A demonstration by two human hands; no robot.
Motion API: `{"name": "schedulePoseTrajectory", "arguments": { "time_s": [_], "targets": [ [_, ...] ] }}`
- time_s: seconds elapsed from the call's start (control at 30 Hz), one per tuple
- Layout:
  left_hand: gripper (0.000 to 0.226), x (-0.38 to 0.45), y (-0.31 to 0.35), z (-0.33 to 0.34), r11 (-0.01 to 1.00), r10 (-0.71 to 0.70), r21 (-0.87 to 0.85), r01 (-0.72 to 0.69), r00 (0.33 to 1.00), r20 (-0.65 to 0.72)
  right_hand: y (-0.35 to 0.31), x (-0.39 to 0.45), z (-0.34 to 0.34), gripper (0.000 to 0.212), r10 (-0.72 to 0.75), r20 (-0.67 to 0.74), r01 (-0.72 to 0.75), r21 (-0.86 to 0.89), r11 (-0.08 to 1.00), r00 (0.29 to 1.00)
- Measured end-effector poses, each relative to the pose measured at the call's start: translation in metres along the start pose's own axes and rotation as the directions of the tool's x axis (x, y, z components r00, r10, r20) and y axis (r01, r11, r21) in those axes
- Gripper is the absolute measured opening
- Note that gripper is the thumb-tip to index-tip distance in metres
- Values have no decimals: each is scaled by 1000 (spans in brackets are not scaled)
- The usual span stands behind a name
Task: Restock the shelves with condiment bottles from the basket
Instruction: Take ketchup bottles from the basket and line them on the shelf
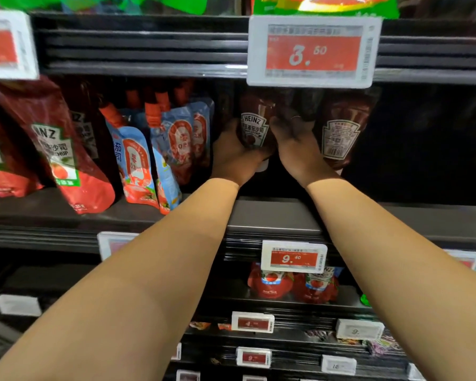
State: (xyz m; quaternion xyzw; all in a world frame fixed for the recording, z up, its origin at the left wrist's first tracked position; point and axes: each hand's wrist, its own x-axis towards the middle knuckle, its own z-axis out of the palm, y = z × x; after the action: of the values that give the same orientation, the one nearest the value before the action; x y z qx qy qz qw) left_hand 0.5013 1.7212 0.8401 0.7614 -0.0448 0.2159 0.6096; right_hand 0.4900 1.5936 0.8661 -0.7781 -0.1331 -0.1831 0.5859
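A: What's the grip like?
B: The left hand (235, 158) is wrapped round the lower part of a ketchup bottle (254, 125), fingers curled behind it and thumb toward the front. The bottle is upside down, its white cap (262, 165) showing just below the palm.
A: And the other hand?
B: The right hand (297, 144) is on the same bottle's right side, fingers reaching up into the dark behind it. There's a ring on one finger. How firmly those fingers close on the bottle I can't tell; they are in shadow.
A: Where is the bottle exactly?
B: Inside the middle shelf (272, 213), held a little above its floor, under the big price tag (313, 50) reading 3.60. Its label faces outward.
A: Anything beside it?
B: A second ketchup bottle (341, 133) just to the right, its back label with a barcode turned to the front. It sits close behind the right hand.
A: And to the left?
B: Blue spouted pouches (138, 160) with orange caps, leaning, and further left red ketchup pouches (63, 149), also tilted.
A: Below?
B: A smaller price tag (294, 257) reading 9.40 on the shelf edge, with two red tomato pouches (291, 284) on the shelf under it. More price tags lower down are too blurred to read
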Motion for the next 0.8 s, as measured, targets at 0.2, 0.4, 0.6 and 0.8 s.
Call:
{"name": "schedulePoseTrajectory", "arguments": {
  "time_s": [0.2,0.4,0.6,0.8],
  "targets": [
    [80,-1,0,-2,995,23,99,-21,1000,-21,6,-7,-1,35,101,-14,-101,-218,971,995],
    [87,-7,7,-3,996,-15,92,20,999,-52,5,-27,-18,35,115,-12,-111,-387,915,993],
    [87,-26,25,-3,961,1,275,23,996,-87,3,-59,-56,23,253,-59,-251,41,967,966],
    [36,-68,54,2,808,449,420,-412,893,12,0,-77,-102,25,50,-456,-74,-35,997,888]
  ]
}}
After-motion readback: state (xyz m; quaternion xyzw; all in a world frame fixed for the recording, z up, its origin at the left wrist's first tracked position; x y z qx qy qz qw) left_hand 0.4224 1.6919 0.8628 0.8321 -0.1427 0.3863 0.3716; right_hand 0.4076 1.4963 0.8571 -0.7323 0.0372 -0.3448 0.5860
